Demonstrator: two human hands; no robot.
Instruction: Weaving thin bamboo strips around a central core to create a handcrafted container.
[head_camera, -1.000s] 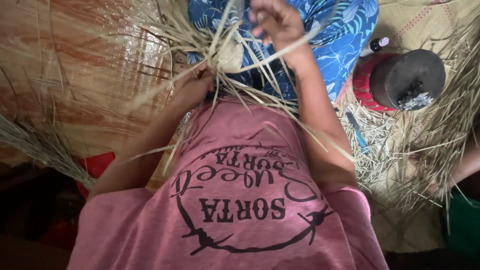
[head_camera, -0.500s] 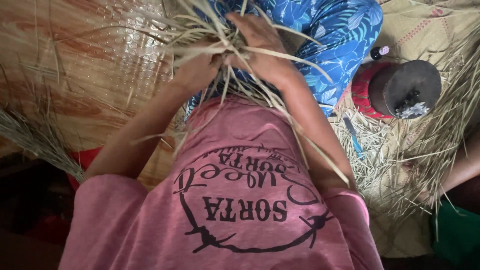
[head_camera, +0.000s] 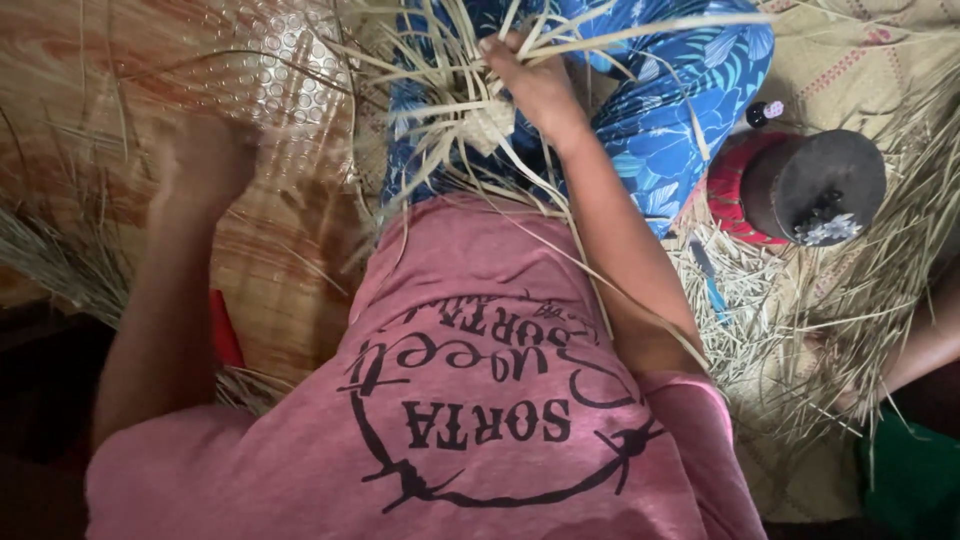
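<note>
Straw lies everywhere around the small woven piece (head_camera: 487, 122) on my lap, so I place the rest by it. Far to its left, loose dry stalks (head_camera: 50, 265) trail over the patterned floor covering (head_camera: 270, 70). Nearer, still left of the woven piece, my left hand (head_camera: 205, 160) is out over that covering, blurred, so I cannot tell whether it is spread or curled, or holding anything. A red object (head_camera: 225, 328) shows below it. The woven piece itself rests on my blue leaf-print trousers (head_camera: 690, 90), with long pale strips (head_camera: 430, 60) fanning out from it. My right hand (head_camera: 535, 85) is closed on it, fingers wrapped around the strips. Right of the woven piece stands a dark round lid (head_camera: 815, 180) on a red container (head_camera: 730, 195), with more cut straw (head_camera: 760, 320) beneath.
</note>
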